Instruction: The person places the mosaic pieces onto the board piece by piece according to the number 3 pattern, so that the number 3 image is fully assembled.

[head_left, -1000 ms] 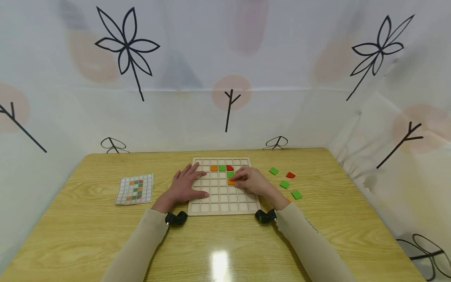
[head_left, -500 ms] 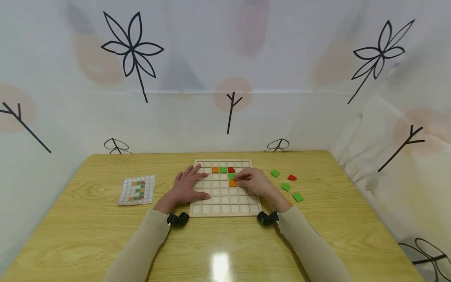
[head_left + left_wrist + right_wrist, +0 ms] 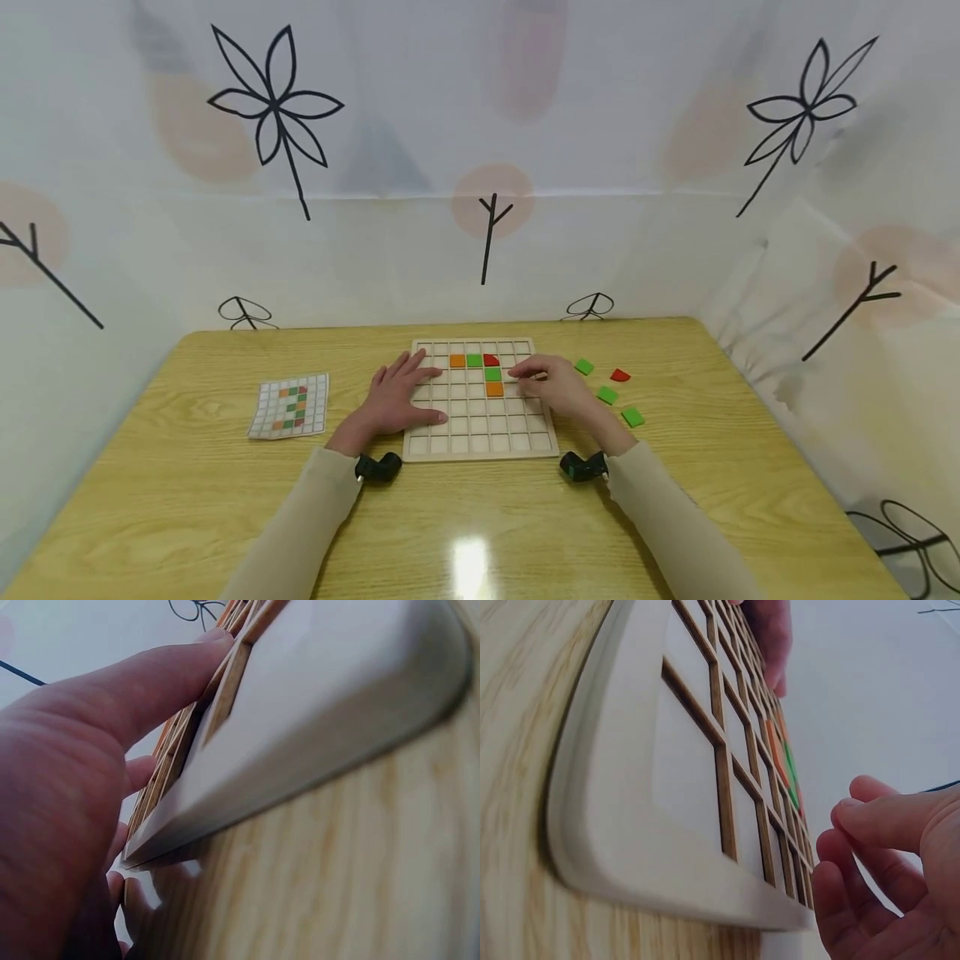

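Note:
A pale wooden grid board (image 3: 480, 457) lies on the table. In its upper part sit an orange square tile (image 3: 457, 361), a green square tile (image 3: 474, 361) and a red rounded tile (image 3: 491, 361) in one row. Below the red one come another green tile (image 3: 492, 374) and an orange tile (image 3: 494, 389). My left hand (image 3: 393, 404) rests spread over the board's left side, its thumb (image 3: 172, 675) reaching over the rim. Just right of the lower orange tile, my right hand (image 3: 558, 387) hovers over the board with loosely bent fingers, nothing between thumb and fingertips (image 3: 847, 814).
Several loose tiles lie right of the board, among them a green one (image 3: 633, 416) and a red one (image 3: 620, 375). A paper card (image 3: 288, 407) printed with a coloured grid pattern lies at the left. A patterned cloth (image 3: 480, 250) hangs behind the table (image 3: 390, 542).
My right hand has let go of the lower orange tile in its cell and drawn back to the right. The left hand has stayed in place on the board.

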Available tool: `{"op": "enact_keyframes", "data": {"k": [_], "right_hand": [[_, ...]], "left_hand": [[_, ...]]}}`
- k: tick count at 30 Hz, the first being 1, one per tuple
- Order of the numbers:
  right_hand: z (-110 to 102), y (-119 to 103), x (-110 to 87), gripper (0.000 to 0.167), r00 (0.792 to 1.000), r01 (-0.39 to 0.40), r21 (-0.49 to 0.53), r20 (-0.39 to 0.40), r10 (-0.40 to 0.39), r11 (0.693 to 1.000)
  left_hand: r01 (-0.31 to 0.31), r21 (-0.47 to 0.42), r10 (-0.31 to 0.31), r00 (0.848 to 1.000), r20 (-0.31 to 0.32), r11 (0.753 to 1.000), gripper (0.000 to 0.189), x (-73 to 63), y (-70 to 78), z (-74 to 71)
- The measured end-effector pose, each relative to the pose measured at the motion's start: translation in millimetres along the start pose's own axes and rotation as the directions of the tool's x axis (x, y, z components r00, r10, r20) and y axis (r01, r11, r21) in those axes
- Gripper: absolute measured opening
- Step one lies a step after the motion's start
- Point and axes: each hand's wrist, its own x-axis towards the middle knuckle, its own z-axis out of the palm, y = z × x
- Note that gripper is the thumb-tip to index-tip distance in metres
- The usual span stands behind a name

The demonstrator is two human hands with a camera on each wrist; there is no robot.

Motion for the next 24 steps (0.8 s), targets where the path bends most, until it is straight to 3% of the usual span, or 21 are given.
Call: {"op": "enact_keyframes", "data": {"k": [14, 24], "right_hand": [[-36, 22, -20.6, 0.020, 0.997, -0.026, -0.099, -0.073, 0.018, 0.995], [-66, 44, -40.3, 0.020, 0.993, -0.006, -0.185, -0.120, -0.017, 0.983]], "left_hand": [[-0.017, -0.008, 0.017, 1.000, -0.005, 1.000, 0.075, 0.2, -2.7, 0.7], [-0.024, 0.000, 0.024, 1.000, -0.019, 1.000, 0.075, 1.6, -6.5, 2.8]]}}
